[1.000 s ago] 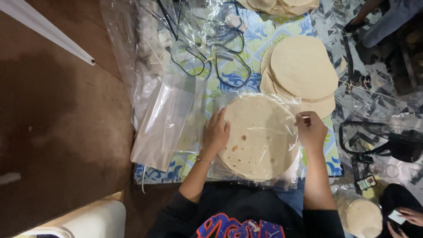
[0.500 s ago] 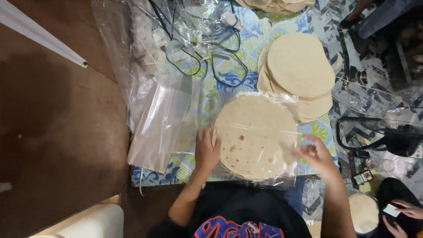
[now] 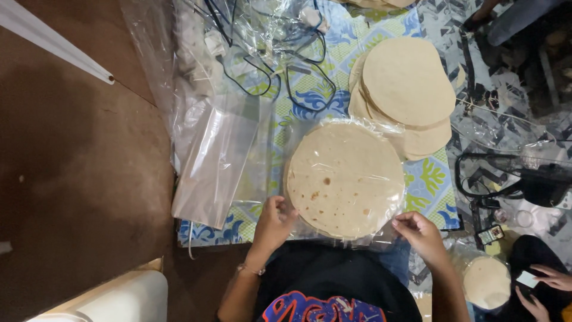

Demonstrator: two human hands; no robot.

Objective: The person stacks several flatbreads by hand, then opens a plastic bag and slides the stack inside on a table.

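One stack of flatbreads [image 3: 345, 179] sat inside a clear bag [image 3: 333, 134] on the patterned mat [image 3: 430, 185], directly in front of the person. The bag's near edge appeared unsealed, so packing looked part done. A loose pile of flatbreads [image 3: 408, 83] lay unbagged just beyond, and spare bags [image 3: 217, 158] rested to the left. The left hand [image 3: 274, 223] pinched the bag's near-left edge, fingers closed on the plastic. The right hand [image 3: 420, 232] gripped the near-right edge likewise. Both forearms reached forward from the body, hands apart on either side of the stack.
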